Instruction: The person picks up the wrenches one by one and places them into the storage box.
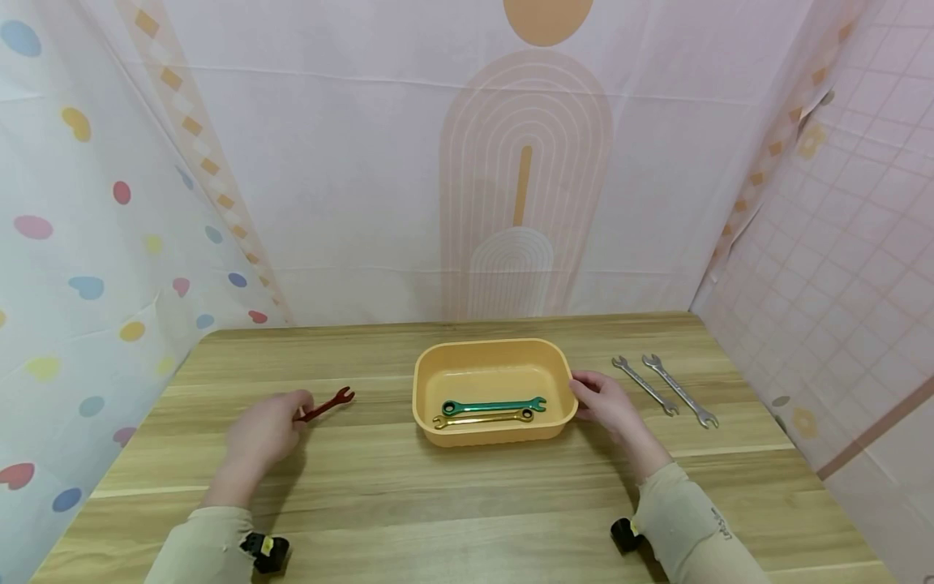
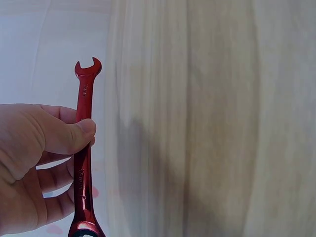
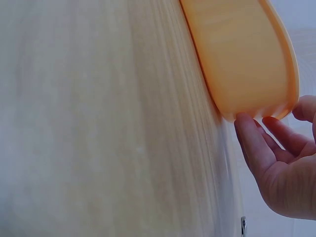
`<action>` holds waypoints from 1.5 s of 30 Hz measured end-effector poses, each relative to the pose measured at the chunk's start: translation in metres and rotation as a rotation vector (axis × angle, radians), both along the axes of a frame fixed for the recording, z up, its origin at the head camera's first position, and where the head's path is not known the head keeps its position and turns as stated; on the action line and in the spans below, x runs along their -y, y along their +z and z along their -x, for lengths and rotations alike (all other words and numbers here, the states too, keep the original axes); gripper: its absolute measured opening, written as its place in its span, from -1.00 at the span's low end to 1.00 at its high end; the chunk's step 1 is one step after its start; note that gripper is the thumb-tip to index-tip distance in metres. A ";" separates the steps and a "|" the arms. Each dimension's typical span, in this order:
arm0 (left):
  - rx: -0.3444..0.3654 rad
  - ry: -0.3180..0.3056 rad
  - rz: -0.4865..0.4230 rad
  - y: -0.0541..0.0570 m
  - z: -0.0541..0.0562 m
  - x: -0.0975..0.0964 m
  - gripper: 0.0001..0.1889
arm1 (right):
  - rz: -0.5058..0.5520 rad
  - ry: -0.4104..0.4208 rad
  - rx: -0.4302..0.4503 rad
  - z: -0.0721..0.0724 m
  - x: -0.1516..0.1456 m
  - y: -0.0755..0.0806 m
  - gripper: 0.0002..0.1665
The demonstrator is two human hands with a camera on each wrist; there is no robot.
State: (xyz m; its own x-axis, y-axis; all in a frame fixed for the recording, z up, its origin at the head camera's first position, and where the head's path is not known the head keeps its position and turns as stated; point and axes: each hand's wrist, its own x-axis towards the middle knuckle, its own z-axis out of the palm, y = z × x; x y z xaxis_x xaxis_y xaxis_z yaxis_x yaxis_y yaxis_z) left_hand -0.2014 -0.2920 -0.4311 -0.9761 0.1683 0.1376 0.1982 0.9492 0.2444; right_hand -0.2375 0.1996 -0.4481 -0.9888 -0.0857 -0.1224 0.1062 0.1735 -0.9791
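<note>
The left hand pinches the red wrench mid-shaft over the left of the tabletop — a slack grip might let it slip or pivot. Its long axis slants near left to far right, open end farthest; beyond, at right, the right hand, fingers relaxed, touches the yellow bin's right end.

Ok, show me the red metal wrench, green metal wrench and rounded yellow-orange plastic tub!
Red metal wrench point(image 2: 83, 163): left wrist view, middle of handle.
Green metal wrench point(image 1: 496, 406): head view, middle of handle.
Rounded yellow-orange plastic tub point(image 1: 496, 439): head view, outer front wall.
</note>
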 end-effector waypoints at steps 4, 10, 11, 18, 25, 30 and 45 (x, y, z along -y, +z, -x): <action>0.006 -0.001 -0.003 0.003 -0.001 -0.006 -0.76 | -0.004 0.002 0.005 0.000 0.000 0.001 -0.50; -0.018 -0.026 -0.002 0.005 -0.001 -0.012 -0.75 | 0.003 0.003 0.006 0.000 0.000 0.001 -0.50; -0.021 -0.030 -0.002 0.005 -0.001 -0.013 -0.76 | 0.004 0.004 0.005 0.000 0.000 0.001 -0.50; -0.046 -0.038 -0.009 0.009 -0.003 -0.021 -0.77 | 0.003 0.007 0.011 0.000 0.000 0.000 -0.50; -0.056 -0.061 0.002 0.012 -0.002 -0.028 -0.75 | 0.011 0.012 0.022 -0.002 0.000 0.002 -0.49; -0.047 -0.055 -0.001 0.015 -0.002 -0.034 -0.75 | 0.008 0.011 0.023 -0.002 0.001 0.004 -0.48; -0.080 -0.073 -0.011 0.019 0.001 -0.041 -0.78 | 0.011 0.001 0.016 -0.001 0.000 0.001 -0.49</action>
State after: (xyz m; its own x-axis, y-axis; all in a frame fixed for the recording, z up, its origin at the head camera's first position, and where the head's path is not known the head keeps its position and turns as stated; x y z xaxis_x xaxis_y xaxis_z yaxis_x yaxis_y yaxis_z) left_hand -0.2027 -0.2508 -0.4119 -0.9470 0.2365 0.2171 0.2859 0.9290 0.2350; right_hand -0.2363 0.1994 -0.4473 -0.9866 -0.0885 -0.1370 0.1213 0.1632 -0.9791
